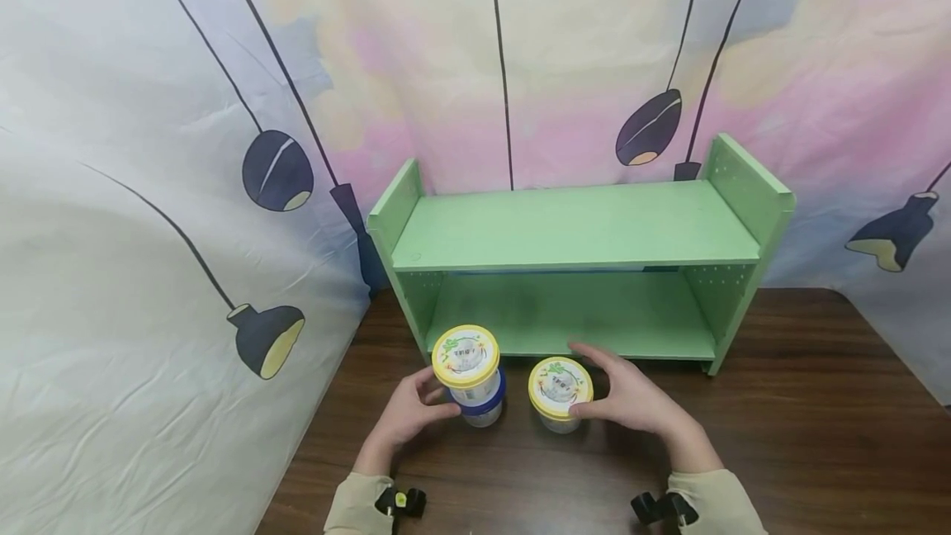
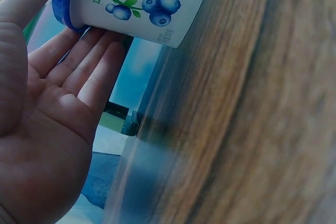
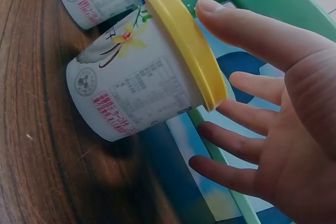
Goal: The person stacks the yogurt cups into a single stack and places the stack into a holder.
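Note:
Two tubs are stacked at the front left of the shelf: a yellow-lidded tub on top of a blue-lidded tub, printed with blueberries. Around the left side of this stack is my left hand, its thumb and fingers apart, fingers long and fairly straight by the blue lid. A second yellow-lidded tub stands on the table to the right, marked with a vanilla flower. Beside it my right hand spreads its fingers, thumb tip right at the yellow lid, palm apart from the tub.
Behind the tubs stands a green two-tier shelf with raised side panels. It sits on a dark brown wooden table. A fabric backdrop printed with hanging lamps closes off the back and the left side.

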The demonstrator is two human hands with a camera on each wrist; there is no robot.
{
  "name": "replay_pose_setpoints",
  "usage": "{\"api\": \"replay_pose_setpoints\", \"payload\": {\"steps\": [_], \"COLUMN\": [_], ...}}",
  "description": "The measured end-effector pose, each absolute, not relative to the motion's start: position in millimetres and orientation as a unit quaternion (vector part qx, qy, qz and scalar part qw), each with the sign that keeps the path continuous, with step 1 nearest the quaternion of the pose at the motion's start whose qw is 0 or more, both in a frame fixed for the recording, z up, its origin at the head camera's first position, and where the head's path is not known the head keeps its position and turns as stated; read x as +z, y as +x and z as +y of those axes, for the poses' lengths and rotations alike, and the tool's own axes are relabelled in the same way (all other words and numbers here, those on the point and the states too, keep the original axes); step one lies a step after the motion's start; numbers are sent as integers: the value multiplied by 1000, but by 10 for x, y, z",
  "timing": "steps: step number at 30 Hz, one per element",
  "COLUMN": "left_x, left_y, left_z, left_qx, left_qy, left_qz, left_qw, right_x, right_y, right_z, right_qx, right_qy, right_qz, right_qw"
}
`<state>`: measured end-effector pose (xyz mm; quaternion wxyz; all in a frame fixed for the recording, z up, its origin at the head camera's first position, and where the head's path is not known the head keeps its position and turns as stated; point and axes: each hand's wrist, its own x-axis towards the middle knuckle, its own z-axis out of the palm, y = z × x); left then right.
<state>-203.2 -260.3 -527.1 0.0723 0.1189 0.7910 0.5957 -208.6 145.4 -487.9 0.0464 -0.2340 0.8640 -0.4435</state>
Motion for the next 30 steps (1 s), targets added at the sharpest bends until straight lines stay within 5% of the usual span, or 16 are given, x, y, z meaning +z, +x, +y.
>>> {"api": "replay_pose_setpoints", "payload": {"steps": [30], "left_x": [-5295], "left_y": [-2053], "left_z": [-2610], "left_qx": [603], "left_qy": [119], "left_qz": [786], "left_qw": [74], "right_x": [-4928], "right_y": [-2096], "right_z": [1373], "right_qx": [-417], "right_qy": [-248], "right_qz": [872], "right_qw": [66]}}
